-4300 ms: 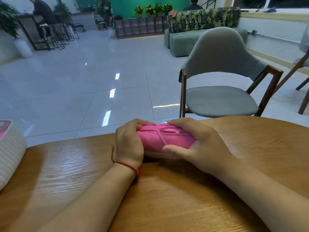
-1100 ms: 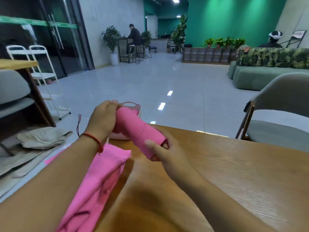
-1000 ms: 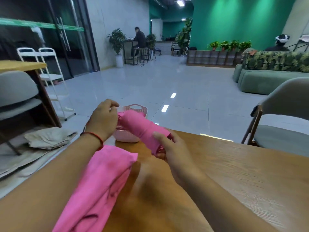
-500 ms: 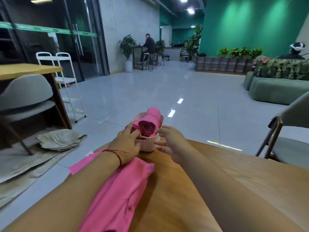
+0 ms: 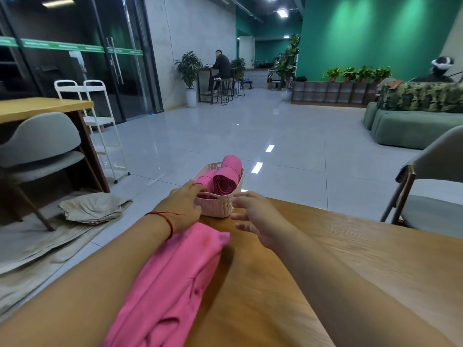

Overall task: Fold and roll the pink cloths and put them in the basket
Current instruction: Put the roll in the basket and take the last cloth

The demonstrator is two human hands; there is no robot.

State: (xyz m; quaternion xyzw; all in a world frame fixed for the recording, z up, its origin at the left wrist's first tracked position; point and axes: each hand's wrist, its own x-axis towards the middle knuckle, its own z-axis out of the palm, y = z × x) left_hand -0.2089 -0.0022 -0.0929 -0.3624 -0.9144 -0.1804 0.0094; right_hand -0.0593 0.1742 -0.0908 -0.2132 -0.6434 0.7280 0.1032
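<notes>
I read L hand (image 5: 180, 206) fingers straight, tips resting on a rolled cloth (image 5: 206, 180) at the near-left rim of the basket (image 5: 215, 205). R hand (image 5: 258, 217) fingers spread wide, holding nothing, just right of basket wall, not touching. Second roll (image 5: 226, 184) sticks up past the rim. Basket sits by the far edge of the table (image 5: 338, 259). Loose pink cloth (image 5: 175, 271) lies under L forearm. Tabletop runs wide to the right of R hand.

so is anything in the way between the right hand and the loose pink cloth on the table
Nothing visible does. The right hand hovers open over the table, the loose pink cloth just to its left. The left hand is at the basket.
</notes>
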